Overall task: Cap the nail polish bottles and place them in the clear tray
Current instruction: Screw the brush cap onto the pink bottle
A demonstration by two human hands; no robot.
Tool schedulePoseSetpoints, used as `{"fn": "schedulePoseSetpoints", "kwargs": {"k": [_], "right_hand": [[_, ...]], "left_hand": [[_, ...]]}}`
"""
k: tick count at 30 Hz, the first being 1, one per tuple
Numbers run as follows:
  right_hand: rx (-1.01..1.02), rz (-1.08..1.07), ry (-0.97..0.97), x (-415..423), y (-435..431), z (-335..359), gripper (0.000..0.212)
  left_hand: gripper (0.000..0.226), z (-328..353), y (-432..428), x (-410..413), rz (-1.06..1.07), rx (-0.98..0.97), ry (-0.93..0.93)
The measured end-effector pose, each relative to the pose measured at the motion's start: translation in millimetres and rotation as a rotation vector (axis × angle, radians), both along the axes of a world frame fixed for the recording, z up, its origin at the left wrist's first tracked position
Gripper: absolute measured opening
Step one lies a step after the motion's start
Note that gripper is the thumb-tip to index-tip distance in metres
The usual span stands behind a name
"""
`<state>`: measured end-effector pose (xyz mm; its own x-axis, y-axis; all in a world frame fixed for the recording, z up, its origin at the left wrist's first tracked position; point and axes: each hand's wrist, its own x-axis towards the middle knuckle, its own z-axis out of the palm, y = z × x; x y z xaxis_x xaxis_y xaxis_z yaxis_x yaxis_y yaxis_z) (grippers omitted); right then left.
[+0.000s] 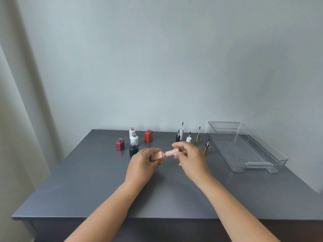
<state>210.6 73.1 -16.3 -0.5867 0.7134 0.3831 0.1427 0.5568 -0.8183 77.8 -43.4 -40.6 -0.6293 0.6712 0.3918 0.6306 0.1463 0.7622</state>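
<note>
- Head view: your left hand (143,159) is wrapped around the peach nail polish bottle (158,155), holding it tipped on its side above the grey surface (87,180).
- Your right hand (190,158) pinches the peach cap (172,152) at the bottle's neck. A silver thread shows between them, so the cap seems not fully seated.
- Behind your left hand five uncapped bottles stand close together: the magenta bottle (119,144), black bottle (133,150), white bottle (134,139), pale pink bottle (132,132) and red bottle (148,135).
- Behind your right hand five caps stand with their brushes pointing up: the black cap (177,137), pale pink cap (181,133), white cap (188,139), gold cap (198,137) and, nearest the tray, the bronze cap (207,148).
- The clear tray (244,151) lies on the right side of the surface, well apart from the peach bottle.
</note>
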Motion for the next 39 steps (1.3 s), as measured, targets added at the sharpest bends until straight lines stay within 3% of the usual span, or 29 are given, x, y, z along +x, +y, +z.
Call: {"fn": "schedulePoseSetpoints", "kwargs": {"k": [5,10,17,22,26,31,34,37,39], "right_hand": [[0.03,-0.002,-0.004,-4.3,1.4,1.5,0.006],[0.022,0.025,-0.037,-8.1,2.1,4.6,0.018],[-0.027,0.131,-0.144,-12.5,1.2,-0.9,0.005],[0.009,0.044,-0.208,-10.6,1.6,4.1,0.058],[0.027,0.051,-0.34,-12.0,2.9,8.7,0.085],[-0.04,0.134,-0.221,-11.4,8.2,-0.2,0.051],[0.0,0.153,-0.151,-12.1,10.2,-2.2,0.016],[0.001,0.146,-0.14,-9.0,9.9,-0.1,0.007],[0.008,0.131,-0.184,-7.0,9.9,0.3,0.021]], "left_hand": [[0.03,-0.3,-0.1,-0.2,-0.002,0.022,0.004],[0.029,0.1,-0.7,-1.4,0.002,0.03,0.009],[0.024,1.1,-1.9,-0.7,0.013,0.022,0.019],[0.026,-1.2,-5.3,-1.6,0.025,0.033,0.03],[0.026,-0.5,-6.6,-2.0,0.027,0.018,0.017],[0.03,0.2,-6.9,-1.9,0.037,0.009,-0.03],[0.024,-0.6,-5.4,-2.4,0.043,0.019,-0.032],[0.025,-0.8,-6.1,-2.0,0.049,0.011,-0.033],[0.029,-0.8,-6.4,-1.5,0.05,0.0,-0.015]]}}
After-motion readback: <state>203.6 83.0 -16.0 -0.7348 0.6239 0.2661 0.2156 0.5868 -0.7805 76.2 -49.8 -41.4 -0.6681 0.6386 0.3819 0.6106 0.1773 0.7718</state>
